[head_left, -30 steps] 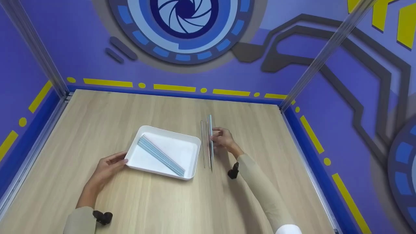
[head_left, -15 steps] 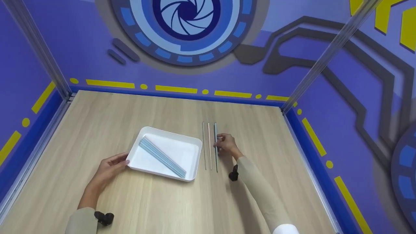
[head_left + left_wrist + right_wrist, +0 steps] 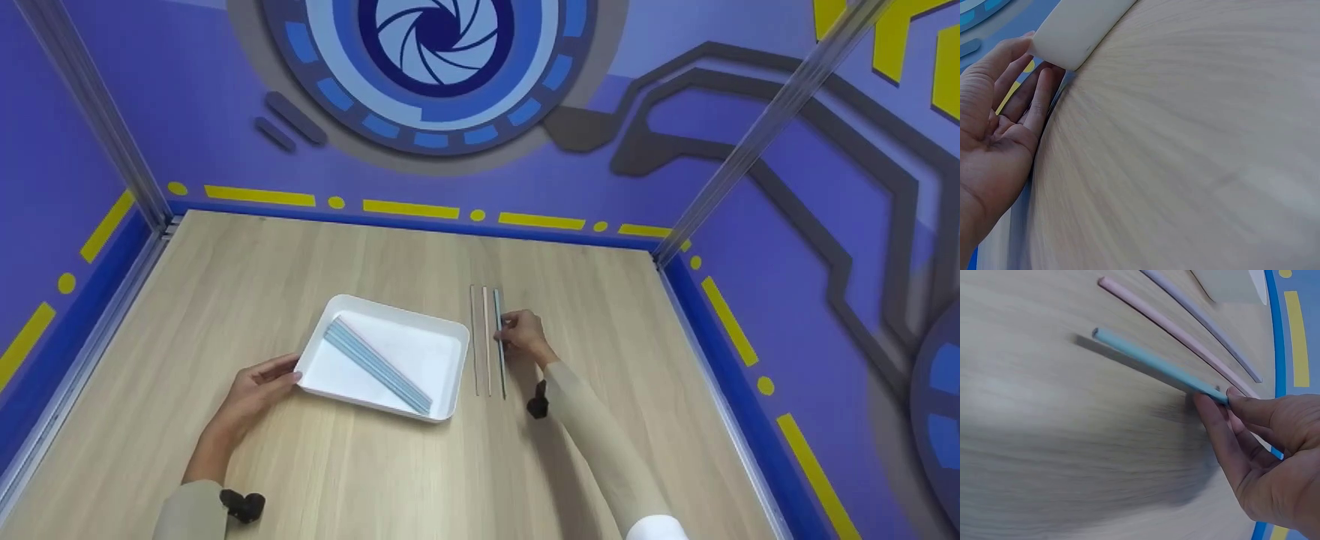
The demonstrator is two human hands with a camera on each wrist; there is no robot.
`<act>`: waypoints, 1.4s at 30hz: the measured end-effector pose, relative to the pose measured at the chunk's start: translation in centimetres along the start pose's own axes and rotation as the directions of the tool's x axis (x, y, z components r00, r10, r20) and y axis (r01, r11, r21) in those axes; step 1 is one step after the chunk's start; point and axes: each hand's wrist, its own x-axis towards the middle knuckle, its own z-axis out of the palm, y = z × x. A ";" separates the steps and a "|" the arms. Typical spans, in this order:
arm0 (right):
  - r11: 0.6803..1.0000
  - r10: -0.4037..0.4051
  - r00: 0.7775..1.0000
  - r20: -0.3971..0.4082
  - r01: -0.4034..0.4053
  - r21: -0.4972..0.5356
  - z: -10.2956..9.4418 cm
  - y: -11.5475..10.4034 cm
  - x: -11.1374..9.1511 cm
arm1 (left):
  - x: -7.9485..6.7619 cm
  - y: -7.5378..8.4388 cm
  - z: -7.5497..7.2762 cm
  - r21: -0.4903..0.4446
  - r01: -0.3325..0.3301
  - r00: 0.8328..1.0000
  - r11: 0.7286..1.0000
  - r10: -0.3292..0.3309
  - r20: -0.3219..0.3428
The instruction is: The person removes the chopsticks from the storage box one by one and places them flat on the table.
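A white tray (image 3: 397, 319) lies at the middle of the table, holding a slanted bundle of several light-blue chopsticks (image 3: 375, 364) with a pinkish one along its edge. My left hand (image 3: 259, 386) grips the tray's left corner between thumb and fingers; the left wrist view shows the tray corner (image 3: 1067, 42) at the fingertips. To the right of the tray, my right hand (image 3: 525, 335) pinches a light-blue chopstick (image 3: 1145, 357), one end slightly above its shadow. Beside it lie a pink chopstick (image 3: 1168, 324) and a lavender chopstick (image 3: 1207, 323), roughly parallel and apart.
The wooden table (image 3: 360, 480) is bounded by blue-purple walls at the back and sides. Metal posts (image 3: 750, 150) stand at the back corners. A small black device (image 3: 538, 401) sits by the right wrist, another (image 3: 244, 506) by the left.
My right hand has shifted slightly right and nearer with the blue chopstick, drawing it away from the other two, which now lie spaced apart. My left hand stays on the tray corner.
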 end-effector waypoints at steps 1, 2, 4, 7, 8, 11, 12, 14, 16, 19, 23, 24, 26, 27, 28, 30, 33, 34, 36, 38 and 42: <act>1.000 0.000 1.000 -0.001 0.000 -0.002 0.0 0.0 0.0 | 0.0 0.0 0.0 0.004 0.000 1.000 1.000 0.000 -0.004; 1.000 0.003 1.000 -0.003 -0.003 -0.004 0.0 -0.1 -0.1 | 0.0 0.0 0.0 0.009 0.000 1.000 1.000 0.000 -0.008; 1.000 0.005 1.000 -0.009 -0.005 -0.010 0.0 -0.1 -0.1 | 0.0 0.0 0.0 0.020 0.001 1.000 1.000 0.000 -0.011; 1.000 0.025 1.000 -0.019 -0.025 -0.015 0.1 -0.2 0.0 | 0.1 0.0 0.0 0.023 -0.002 1.000 1.000 0.002 -0.013; 0.999 0.029 0.999 -0.025 -0.030 -0.022 0.2 -0.1 0.1 | 0.1 0.0 0.0 0.022 -0.002 1.000 1.000 0.003 -0.012; 0.998 0.046 0.998 -0.039 -0.047 -0.043 0.3 0.0 0.3 | 0.2 0.0 0.0 0.018 0.000 1.000 1.000 0.000 -0.012; 0.997 0.048 0.998 -0.045 -0.050 -0.052 0.4 0.1 0.4 | 0.2 0.0 0.0 0.016 0.003 1.000 1.000 -0.003 -0.013; 0.996 0.042 0.998 -0.055 -0.046 -0.073 0.5 0.2 0.5 | 0.2 0.0 0.0 0.017 0.008 1.000 1.000 -0.007 -0.018; 0.995 0.035 0.998 -0.059 -0.040 -0.089 0.6 0.3 0.5 | 0.2 0.0 0.0 0.019 0.011 1.000 1.000 -0.011 -0.020; 0.994 0.021 0.998 -0.061 -0.027 -0.102 0.6 0.3 0.5 | 0.2 0.0 0.0 0.022 0.009 1.000 1.000 -0.009 -0.020; 0.995 0.018 0.998 -0.060 -0.024 -0.093 0.6 0.3 0.5 | 0.2 0.0 0.0 0.017 -0.001 1.000 1.000 0.001 -0.017; 0.996 0.013 0.998 -0.061 -0.019 -0.087 0.6 0.3 0.5 | 0.2 0.0 0.0 0.006 -0.003 1.000 1.000 0.003 -0.014; 0.997 0.012 0.998 -0.063 -0.017 -0.073 0.6 0.3 0.6 | 0.2 0.0 0.0 0.000 -0.009 1.000 1.000 0.009 -0.013; 0.998 0.008 0.998 -0.064 -0.012 -0.066 0.6 0.4 0.7 | 0.2 0.0 0.0 0.001 -0.011 1.000 1.000 0.011 -0.012; 0.998 0.003 0.998 -0.064 -0.007 -0.063 0.7 0.5 0.8 | 0.2 0.0 0.0 0.001 -0.014 1.000 1.000 0.014 -0.013; 0.998 -0.004 0.998 -0.063 0.001 -0.059 0.8 0.6 1.0 | 0.2 0.0 0.0 -0.004 -0.015 1.000 1.000 0.015 -0.014; 0.998 -0.007 0.998 -0.057 0.003 -0.061 0.8 0.8 1.1 | 0.3 -0.1 0.0 0.009 -0.012 1.000 1.000 0.013 -0.023; 0.998 -0.006 0.999 -0.053 0.003 -0.065 0.8 0.7 1.0 | 0.4 -0.1 0.0 0.012 -0.010 1.000 1.000 0.010 -0.026; 0.997 -0.001 0.999 -0.050 -0.003 -0.076 0.7 0.6 1.0 | 0.4 -0.1 0.0 0.020 -0.004 1.000 1.000 0.004 -0.031; 0.996 0.006 0.999 -0.045 -0.010 -0.086 0.5 0.5 0.9 | 0.4 -0.1 0.0 0.024 0.000 0.999 1.000 0.000 -0.037; 0.996 0.000 0.999 -0.041 -0.004 -0.094 0.0 -0.1 0.6 | 0.3 -0.2 0.1 0.028 -0.003 0.999 1.000 0.005 -0.039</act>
